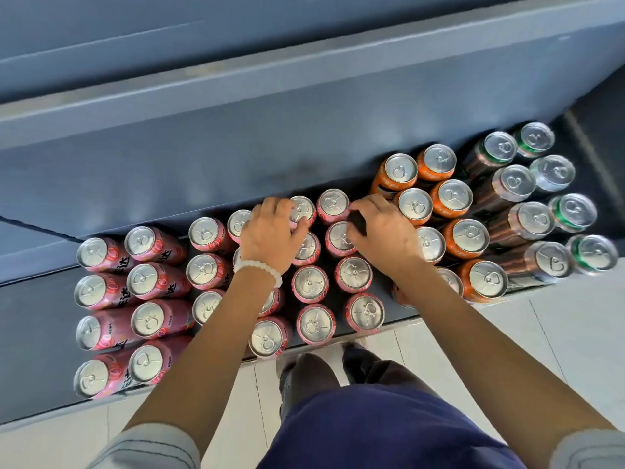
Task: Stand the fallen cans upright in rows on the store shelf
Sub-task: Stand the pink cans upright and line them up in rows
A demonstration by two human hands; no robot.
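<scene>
Left grip (270,236): fingers curled over the top of a pink can (302,208) at the back of the shelf (40,316), white bead bracelet (258,270) at the wrist; appears to hold it by the rim. Right grip (382,231): fingers bent down among the neighbouring pink cans (340,238), something dark under the thumb, unidentifiable; cannot tell what, if anything, is held.

Outward: pink cans in rows around both hands, lids up; orange cans (468,238) just to the right, then dark cans (536,220) and green-banded cans (571,211) at the far right; all seen upright, no fallen can visible from this angle.

Handling, judged: cans rigid, smooth and slippery on the wall, probably full and moderately heavy; packed touching, so little room for fingers at the sides; best taken from above at the lid rim, or round the body once lifted free; knocking a neighbour likely to topple a row.
</scene>
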